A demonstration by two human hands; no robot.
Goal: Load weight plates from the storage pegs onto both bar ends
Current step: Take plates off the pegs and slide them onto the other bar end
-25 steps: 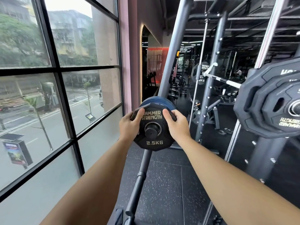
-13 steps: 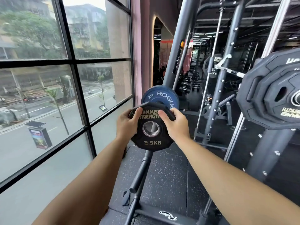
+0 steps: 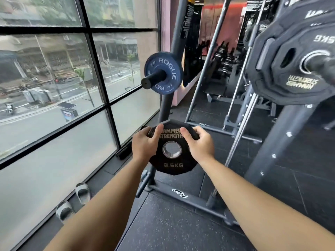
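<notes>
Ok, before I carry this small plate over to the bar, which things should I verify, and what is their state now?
1. Grip: left hand and right hand both hold the 2.5 kg plate by its upper edge: ok.
2. Plate is free of the storage peg: ok.
3. Blue plate sits well back on that peg: ok.
4. Centre hole of the held plate is unblocked: ok.
5. Room on the sleeve in front of the large black plates: blurred and cut by the frame edge, cannot tell.
6. Floor ahead: the rack base lies across it, not ok.
</notes>
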